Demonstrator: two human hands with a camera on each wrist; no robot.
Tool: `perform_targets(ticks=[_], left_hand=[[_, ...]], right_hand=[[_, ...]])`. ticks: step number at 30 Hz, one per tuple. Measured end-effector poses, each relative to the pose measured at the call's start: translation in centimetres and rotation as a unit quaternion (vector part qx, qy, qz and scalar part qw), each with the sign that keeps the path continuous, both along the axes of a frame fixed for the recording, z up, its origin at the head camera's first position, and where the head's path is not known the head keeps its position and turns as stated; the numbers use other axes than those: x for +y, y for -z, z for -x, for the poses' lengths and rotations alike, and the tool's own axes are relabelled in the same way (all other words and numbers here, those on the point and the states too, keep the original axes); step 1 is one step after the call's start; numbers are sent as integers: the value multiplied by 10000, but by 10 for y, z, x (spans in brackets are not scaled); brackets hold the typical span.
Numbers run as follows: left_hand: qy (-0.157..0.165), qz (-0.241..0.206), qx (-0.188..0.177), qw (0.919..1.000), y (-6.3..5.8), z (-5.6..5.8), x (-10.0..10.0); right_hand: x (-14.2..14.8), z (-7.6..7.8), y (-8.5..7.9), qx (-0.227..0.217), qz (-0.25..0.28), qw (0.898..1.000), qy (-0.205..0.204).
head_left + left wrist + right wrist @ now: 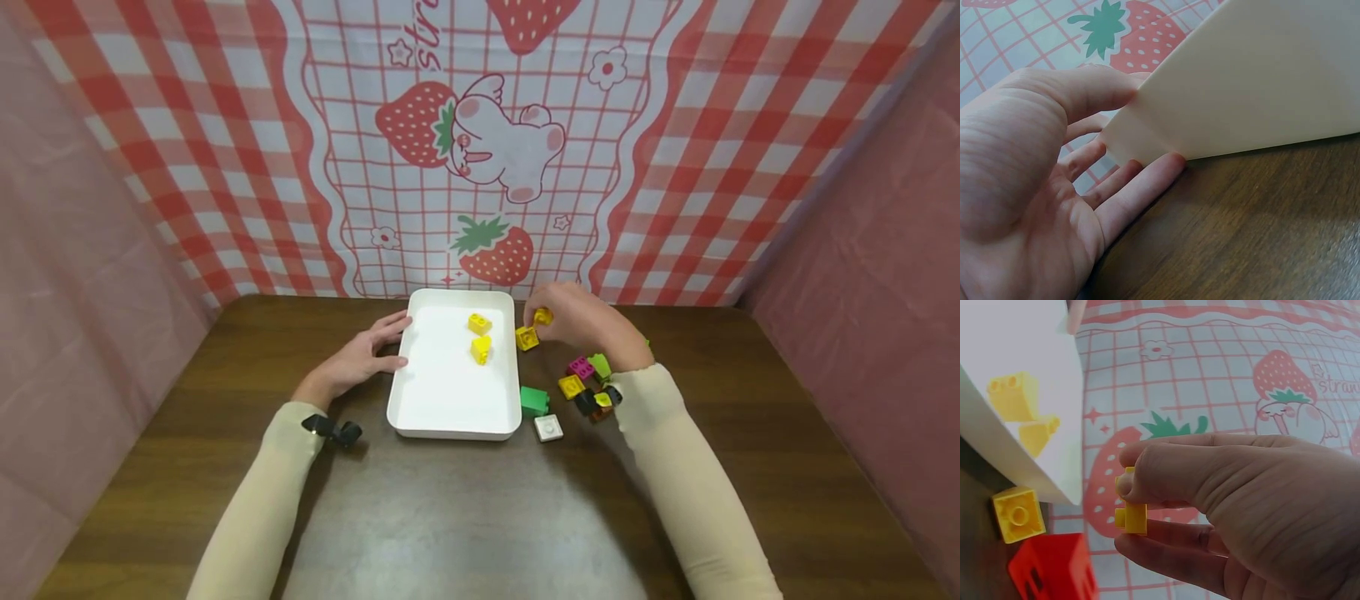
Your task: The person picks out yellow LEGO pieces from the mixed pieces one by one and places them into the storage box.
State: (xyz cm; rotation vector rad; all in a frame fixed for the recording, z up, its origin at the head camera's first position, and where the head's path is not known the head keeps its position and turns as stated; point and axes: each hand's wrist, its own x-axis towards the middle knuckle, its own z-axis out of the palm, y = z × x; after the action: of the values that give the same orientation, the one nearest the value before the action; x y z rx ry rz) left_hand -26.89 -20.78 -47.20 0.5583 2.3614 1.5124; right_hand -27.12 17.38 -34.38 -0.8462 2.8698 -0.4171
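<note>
Head view: your left hand [360,358] lies at the left side of the white tray [450,396], fingers extended and a little apart, touching its edge. Your right hand [585,321] is just off the tray's right side near the far end, fingers closed in on a small yellow brick [543,317]. Just beside the tray, a loose yellow brick [527,337] lies on the brown table [450,525]. Two yellow bricks [479,324] lie inside the tray, toward its far right. A green brick [534,402] and a white brick [548,428] lie by its near right corner; a mixed cluster, including a magenta brick [581,367], lies near your right wrist.

Left wrist view: your thumb meets the tray's upper edge; the other fingers, loosely extended, touch its outer wall. You grasp no brick here.

Right wrist view: you pinch the held brick between thumb and fingers, studs facing left. The lower fingers stand apart. A red block [1054,569] sits near the loose yellow brick, below the tray wall.
</note>
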Motion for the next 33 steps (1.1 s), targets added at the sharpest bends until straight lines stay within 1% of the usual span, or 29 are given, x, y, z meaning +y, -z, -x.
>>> perform_targets(ticks=[4, 6, 14, 28, 33], left_hand=[[-1, -11, -19, 10000, 0, 0, 0], [-2, -28, -36, 10000, 0, 1, 0], [1, -89, -71, 9999, 1, 1, -1], [-6, -74, -87, 9999, 2, 2, 0], [-22, -65, -69, 10000, 0, 2, -1]], right_hand=[[0, 2, -8, -50, -13, 9999, 106], [0, 4, -9, -23, -31, 10000, 61], [-2, 6, -2, -91, -186, 9998, 0], [-17, 11, 8, 13, -383, 9989, -254], [-23, 12, 9, 74, -421, 9982, -412]])
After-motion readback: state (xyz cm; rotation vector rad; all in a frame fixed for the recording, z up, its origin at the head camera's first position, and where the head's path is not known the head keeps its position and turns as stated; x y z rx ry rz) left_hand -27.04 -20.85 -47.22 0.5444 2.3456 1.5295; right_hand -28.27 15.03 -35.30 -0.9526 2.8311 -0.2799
